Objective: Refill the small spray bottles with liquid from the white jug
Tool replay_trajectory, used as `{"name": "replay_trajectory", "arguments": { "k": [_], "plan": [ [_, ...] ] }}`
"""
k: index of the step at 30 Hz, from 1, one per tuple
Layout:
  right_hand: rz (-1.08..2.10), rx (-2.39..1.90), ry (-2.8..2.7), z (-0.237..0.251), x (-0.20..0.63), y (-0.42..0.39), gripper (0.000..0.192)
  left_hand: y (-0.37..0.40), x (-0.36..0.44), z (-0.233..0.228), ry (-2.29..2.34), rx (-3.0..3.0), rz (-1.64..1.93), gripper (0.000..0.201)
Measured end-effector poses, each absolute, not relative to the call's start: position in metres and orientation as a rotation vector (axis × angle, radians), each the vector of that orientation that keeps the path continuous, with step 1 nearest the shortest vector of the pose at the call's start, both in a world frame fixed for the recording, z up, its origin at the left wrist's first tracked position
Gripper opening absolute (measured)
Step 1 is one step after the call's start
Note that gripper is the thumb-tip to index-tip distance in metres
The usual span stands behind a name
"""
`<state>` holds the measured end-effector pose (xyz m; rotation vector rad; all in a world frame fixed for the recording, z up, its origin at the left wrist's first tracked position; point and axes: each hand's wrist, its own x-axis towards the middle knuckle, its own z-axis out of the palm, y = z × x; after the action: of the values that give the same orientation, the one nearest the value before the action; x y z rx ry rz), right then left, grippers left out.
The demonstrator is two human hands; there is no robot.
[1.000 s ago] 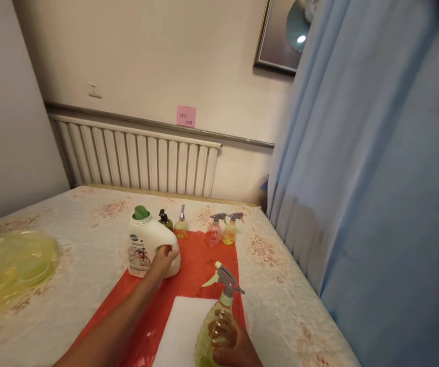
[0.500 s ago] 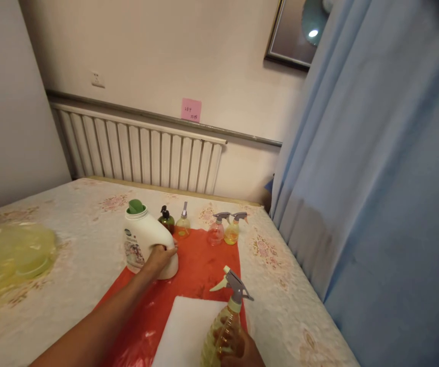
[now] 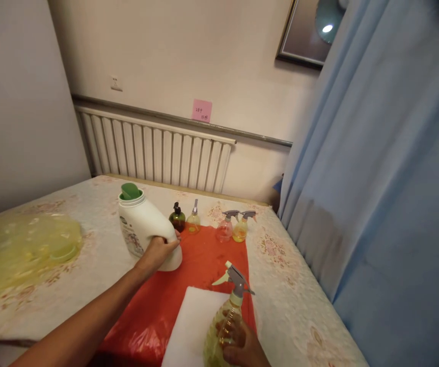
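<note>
The left hand (image 3: 158,251) has its fingers closed on the handle of one white detergent jug (image 3: 143,229), tilted on the red sheet (image 3: 200,260). The right hand (image 3: 244,346) grips one yellow spray bottle (image 3: 225,326) over the white pad (image 3: 192,326). Four small bottles (image 3: 224,230) stand in a row behind.

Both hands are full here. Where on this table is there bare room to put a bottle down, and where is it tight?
Free: the red sheet between the white jug in the left hand and the white pad; also floral cloth right of the sheet, toward the curtain. Crowded: the small bottles at the sheet's far edge, and the yellow plastic at left.
</note>
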<state>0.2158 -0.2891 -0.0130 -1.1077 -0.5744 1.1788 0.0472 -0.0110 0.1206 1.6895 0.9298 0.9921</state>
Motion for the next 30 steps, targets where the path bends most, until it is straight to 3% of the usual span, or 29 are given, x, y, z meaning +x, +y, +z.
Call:
{"name": "replay_trajectory", "arguments": {
  "k": [9, 19, 30],
  "plan": [
    [1.181, -1.107, -0.596, -0.008, 0.206, -0.297, 0.094, -0.061, 0.029, 0.091, 0.964, 1.64, 0.935, 0.031],
    [1.146, -1.208, -0.638, -0.005, 0.204, -0.298, 0.084, -0.076, 0.032, 0.055, 1.006, 1.667, 0.934, 0.027],
    [0.877, -1.314, -0.76, 0.033, 0.211, -0.224, 0.08, -0.084, 0.026, 0.032, 1.097, 1.803, 0.918, 0.023]
  ]
}}
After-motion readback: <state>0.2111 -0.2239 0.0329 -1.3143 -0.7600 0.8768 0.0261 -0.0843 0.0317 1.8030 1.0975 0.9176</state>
